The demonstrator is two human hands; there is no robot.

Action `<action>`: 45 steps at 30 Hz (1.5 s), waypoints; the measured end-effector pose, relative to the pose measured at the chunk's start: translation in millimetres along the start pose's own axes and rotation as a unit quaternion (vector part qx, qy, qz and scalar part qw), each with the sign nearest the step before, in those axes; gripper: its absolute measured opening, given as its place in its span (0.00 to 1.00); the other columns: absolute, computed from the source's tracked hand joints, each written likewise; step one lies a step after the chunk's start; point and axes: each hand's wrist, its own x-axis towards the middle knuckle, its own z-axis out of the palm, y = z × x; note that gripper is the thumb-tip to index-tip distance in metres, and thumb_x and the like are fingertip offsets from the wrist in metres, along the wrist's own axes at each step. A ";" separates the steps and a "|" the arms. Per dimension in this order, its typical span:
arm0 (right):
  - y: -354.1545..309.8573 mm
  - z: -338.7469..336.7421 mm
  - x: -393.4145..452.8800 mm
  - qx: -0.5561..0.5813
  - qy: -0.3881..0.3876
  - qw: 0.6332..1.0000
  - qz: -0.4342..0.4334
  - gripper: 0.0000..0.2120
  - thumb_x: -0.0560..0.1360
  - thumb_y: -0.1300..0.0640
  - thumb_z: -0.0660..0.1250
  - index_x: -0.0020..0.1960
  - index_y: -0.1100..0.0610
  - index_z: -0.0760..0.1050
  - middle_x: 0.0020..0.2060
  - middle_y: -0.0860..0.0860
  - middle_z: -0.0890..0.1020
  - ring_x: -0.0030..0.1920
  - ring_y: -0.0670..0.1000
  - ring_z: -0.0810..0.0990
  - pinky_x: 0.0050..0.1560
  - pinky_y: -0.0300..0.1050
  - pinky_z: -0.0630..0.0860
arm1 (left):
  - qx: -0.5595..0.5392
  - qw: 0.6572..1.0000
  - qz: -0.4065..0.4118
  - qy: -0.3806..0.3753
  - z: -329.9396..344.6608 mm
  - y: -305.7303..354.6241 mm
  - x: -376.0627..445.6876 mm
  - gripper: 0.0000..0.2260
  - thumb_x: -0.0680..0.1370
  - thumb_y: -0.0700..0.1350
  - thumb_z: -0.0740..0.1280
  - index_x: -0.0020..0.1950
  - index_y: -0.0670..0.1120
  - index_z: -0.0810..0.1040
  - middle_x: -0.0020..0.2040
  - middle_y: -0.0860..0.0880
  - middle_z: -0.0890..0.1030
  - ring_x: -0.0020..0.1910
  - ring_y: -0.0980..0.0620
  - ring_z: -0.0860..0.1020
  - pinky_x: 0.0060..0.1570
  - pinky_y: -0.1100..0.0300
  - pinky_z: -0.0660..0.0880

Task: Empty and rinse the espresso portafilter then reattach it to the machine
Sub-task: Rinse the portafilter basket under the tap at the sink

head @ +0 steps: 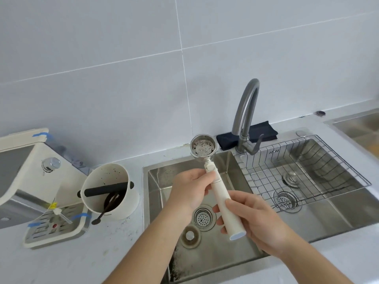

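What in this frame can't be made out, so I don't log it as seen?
Head view only:
- Espresso machine: cut off by the left edge; the group head isn't visible.
- Knock box contents: hidden behind its wall and bar.
- Water: none visible at the faucet; whether the lever is on is unclear.
- Portafilter handle middle: covered by the left hand and right hand.
- Right basin: cut off by the right edge.

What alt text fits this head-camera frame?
Both hands hold a cream-handled portafilter over the left sink basin, its basket speckled with coffee residue. A knock box stands left; the faucet runs no water.
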 end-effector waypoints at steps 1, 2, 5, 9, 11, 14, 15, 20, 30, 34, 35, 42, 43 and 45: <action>-0.5 -3.4 -1.7 -0.006 -0.004 1.000 0.000 0.12 0.71 0.59 0.68 0.54 0.58 0.84 0.46 0.63 0.83 0.41 0.59 0.81 0.40 0.52 0.82 | 0.001 1.000 0.000 0.001 1.0 -0.6 1.8 0.05 0.69 0.49 0.72 0.37 0.51 0.86 0.38 0.50 0.85 0.41 0.53 0.81 0.52 0.52 0.79; -0.7 -9.2 -3.1 -0.008 -0.006 1.000 -0.002 0.12 0.71 0.60 0.69 0.54 0.57 0.84 0.46 0.63 0.83 0.42 0.59 0.81 0.41 0.53 0.82 | 0.002 1.000 -0.002 -0.001 4.8 -1.4 4.8 0.05 0.69 0.49 0.72 0.38 0.51 0.87 0.40 0.49 0.86 0.42 0.52 0.82 0.53 0.52 0.79; -1.0 -18.3 -3.3 -0.011 0.017 1.000 -0.010 0.11 0.69 0.63 0.71 0.51 0.58 0.84 0.46 0.64 0.83 0.40 0.60 0.81 0.39 0.55 0.82 | -0.001 1.000 -0.018 -0.006 13.5 -3.7 11.5 0.06 0.66 0.51 0.71 0.37 0.52 0.87 0.41 0.47 0.86 0.44 0.50 0.82 0.53 0.51 0.79; 6.3 -30.4 -1.6 -0.002 0.056 0.998 -0.015 0.11 0.68 0.63 0.71 0.50 0.62 0.82 0.47 0.70 0.82 0.40 0.62 0.80 0.39 0.58 0.81 | -0.020 0.999 -0.050 -0.005 31.6 -15.0 16.9 0.06 0.73 0.46 0.70 0.38 0.46 0.85 0.37 0.48 0.84 0.41 0.49 0.81 0.46 0.53 0.79; 11.0 -34.7 -0.9 0.006 0.062 0.998 -0.013 0.13 0.68 0.63 0.71 0.52 0.64 0.80 0.47 0.71 0.82 0.40 0.63 0.80 0.40 0.59 0.81 | -0.024 0.998 -0.055 -0.004 38.0 -19.1 17.0 0.06 0.76 0.43 0.69 0.40 0.45 0.84 0.35 0.49 0.83 0.37 0.51 0.80 0.37 0.60 0.77; 17.1 -41.9 1.5 0.014 0.064 0.998 -0.004 0.15 0.68 0.63 0.71 0.54 0.65 0.78 0.44 0.67 0.82 0.41 0.63 0.80 0.41 0.59 0.82 | -0.031 0.997 -0.065 -0.011 44.0 -23.2 17.9 0.06 0.77 0.42 0.68 0.43 0.44 0.83 0.41 0.44 0.84 0.38 0.51 0.81 0.34 0.64 0.76; 19.1 -44.0 2.6 0.016 0.068 0.998 -0.001 0.15 0.68 0.63 0.72 0.54 0.66 0.78 0.45 0.68 0.82 0.41 0.63 0.80 0.41 0.59 0.81 | -0.032 0.997 -0.066 -0.012 44.9 -24.5 18.9 0.06 0.77 0.41 0.67 0.43 0.43 0.83 0.43 0.43 0.84 0.38 0.50 0.81 0.34 0.63 0.76; 23.8 -52.9 5.7 -0.001 0.096 0.995 -0.005 0.16 0.67 0.61 0.72 0.52 0.66 0.76 0.43 0.67 0.84 0.40 0.61 0.82 0.45 0.57 0.76 | -0.028 0.997 -0.075 -0.019 48.4 -28.1 26.1 0.06 0.78 0.39 0.67 0.42 0.42 0.83 0.42 0.42 0.81 0.39 0.49 0.80 0.37 0.61 0.77; 4.0 -93.6 18.8 -0.101 0.184 0.978 0.002 0.12 0.74 0.70 0.69 0.55 0.61 0.80 0.50 0.60 0.85 0.45 0.53 0.85 0.47 0.44 0.83 | -0.002 0.995 -0.094 -0.022 59.0 -34.4 46.7 0.06 0.77 0.38 0.67 0.44 0.39 0.83 0.39 0.44 0.80 0.39 0.47 0.77 0.44 0.53 0.77; -27.6 -120.8 43.0 -0.187 0.251 0.950 -0.013 0.10 0.76 0.60 0.69 0.56 0.53 0.81 0.48 0.51 0.87 0.44 0.49 0.86 0.50 0.47 0.83 | 0.004 0.994 -0.105 -0.022 57.8 -37.6 54.8 0.07 0.77 0.37 0.67 0.42 0.42 0.84 0.37 0.45 0.81 0.40 0.46 0.78 0.50 0.45 0.78; -35.4 -127.2 49.5 -0.223 0.267 0.937 -0.014 0.10 0.76 0.57 0.70 0.56 0.51 0.80 0.48 0.47 0.87 0.45 0.48 0.86 0.45 0.46 0.83 | 0.003 0.994 -0.108 -0.024 57.0 -38.4 56.5 0.07 0.77 0.37 0.67 0.43 0.42 0.84 0.38 0.45 0.81 0.41 0.46 0.78 0.52 0.44 0.78; -76.8 -161.0 108.3 -0.401 0.342 0.846 -0.077 0.15 0.76 0.52 0.68 0.62 0.51 0.78 0.51 0.46 0.83 0.50 0.47 0.81 0.47 0.47 0.80 | -0.004 0.992 -0.123 -0.027 50.5 -40.0 67.2 0.06 0.77 0.38 0.67 0.47 0.42 0.84 0.40 0.45 0.82 0.40 0.48 0.80 0.42 0.54 0.80; -79.1 -164.3 117.3 -0.415 0.346 0.838 -0.079 0.15 0.76 0.52 0.67 0.63 0.52 0.77 0.52 0.48 0.83 0.52 0.48 0.80 0.49 0.49 0.81 | -0.003 0.992 -0.127 -0.027 49.4 -40.8 67.7 0.06 0.77 0.37 0.67 0.48 0.43 0.84 0.40 0.46 0.82 0.40 0.48 0.80 0.42 0.54 0.80; -82.0 -170.0 134.2 -0.445 0.354 0.819 -0.081 0.16 0.77 0.52 0.66 0.63 0.53 0.77 0.55 0.51 0.82 0.54 0.51 0.80 0.51 0.49 0.80 | -0.004 0.991 -0.134 -0.030 47.4 -41.9 68.8 0.06 0.77 0.37 0.68 0.49 0.43 0.85 0.39 0.47 0.82 0.40 0.48 0.80 0.44 0.53 0.80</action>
